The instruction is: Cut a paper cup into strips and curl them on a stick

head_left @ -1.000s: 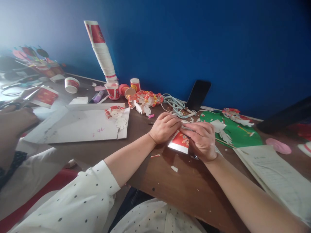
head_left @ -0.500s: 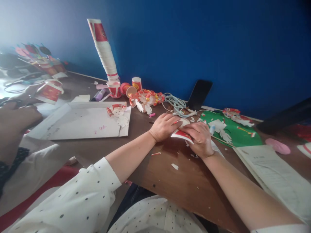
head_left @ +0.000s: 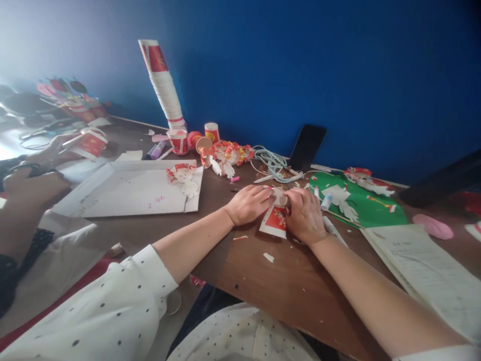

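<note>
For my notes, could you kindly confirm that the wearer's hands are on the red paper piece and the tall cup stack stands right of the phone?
Not quite: the head view shows the tall cup stack left of the phone. The left hand and right hand are on the red paper piece.

My left forearm [head_left: 195, 243] and right forearm [head_left: 361, 284], both bare, slant inward to meet in front of me. My left hand [head_left: 248, 204] lies back upward, its fingers bent side by side. My right hand [head_left: 306, 218] faces it, fingers curled more tightly, a narrow gap between the two.
</note>
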Demonstrator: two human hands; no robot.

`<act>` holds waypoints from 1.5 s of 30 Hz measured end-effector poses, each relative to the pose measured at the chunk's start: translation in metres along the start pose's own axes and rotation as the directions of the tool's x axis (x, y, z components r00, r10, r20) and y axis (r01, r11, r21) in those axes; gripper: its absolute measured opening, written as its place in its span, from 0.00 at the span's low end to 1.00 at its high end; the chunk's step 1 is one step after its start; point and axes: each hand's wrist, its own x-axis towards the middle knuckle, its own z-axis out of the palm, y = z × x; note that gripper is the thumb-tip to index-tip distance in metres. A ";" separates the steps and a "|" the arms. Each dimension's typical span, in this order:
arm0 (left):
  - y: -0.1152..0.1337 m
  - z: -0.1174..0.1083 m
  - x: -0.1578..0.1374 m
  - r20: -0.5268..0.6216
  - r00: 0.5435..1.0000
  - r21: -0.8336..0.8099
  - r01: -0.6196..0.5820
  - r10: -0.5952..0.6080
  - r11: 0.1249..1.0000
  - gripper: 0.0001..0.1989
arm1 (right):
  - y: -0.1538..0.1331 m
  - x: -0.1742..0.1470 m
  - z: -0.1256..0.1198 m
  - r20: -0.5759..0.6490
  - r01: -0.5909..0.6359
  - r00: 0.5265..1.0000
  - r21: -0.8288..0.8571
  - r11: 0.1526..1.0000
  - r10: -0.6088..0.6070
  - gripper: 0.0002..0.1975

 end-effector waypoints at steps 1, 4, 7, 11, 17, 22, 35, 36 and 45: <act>0.001 -0.001 0.001 0.013 1.000 -0.002 0.002 -0.002 1.000 0.14 | 0.000 0.000 -0.001 0.013 0.011 1.000 0.013 1.000 -0.011 0.14; 0.003 -0.002 0.004 0.045 0.999 -0.005 0.018 -0.017 1.000 0.14 | 0.003 -0.001 -0.007 0.093 0.045 0.994 0.043 0.998 -0.049 0.13; 0.005 -0.001 0.006 0.038 0.999 -0.008 0.033 -0.033 0.999 0.13 | 0.004 -0.002 -0.011 0.146 0.061 0.987 0.039 0.997 -0.066 0.10; 0.004 0.006 0.011 0.000 1.000 -0.030 -0.001 0.001 1.000 0.13 | 0.003 0.002 -0.006 0.127 0.036 0.991 -0.022 0.999 -0.033 0.13; 0.004 0.009 0.012 -0.027 0.999 -0.060 0.034 -0.036 0.998 0.13 | 0.003 0.014 0.005 0.120 0.013 0.993 -0.061 0.998 -0.006 0.32; 0.009 0.007 0.011 -0.011 0.994 -0.109 0.110 -0.112 0.988 0.13 | 0.002 0.016 0.004 0.152 0.056 0.987 -0.072 0.996 -0.045 0.21; 0.011 0.009 0.024 0.140 0.965 -0.019 0.228 -0.224 0.973 0.20 | 0.006 0.012 0.006 0.159 0.028 0.987 -0.071 0.997 -0.016 0.21; 0.011 0.009 0.023 0.146 0.963 -0.018 0.229 -0.224 0.973 0.19 | 0.006 0.012 0.007 0.154 0.021 0.988 -0.067 0.998 -0.011 0.21; 0.005 0.014 0.017 0.130 0.979 0.016 0.156 -0.156 0.988 0.18 | 0.007 0.010 0.004 0.195 0.073 0.979 -0.065 0.995 -0.059 0.24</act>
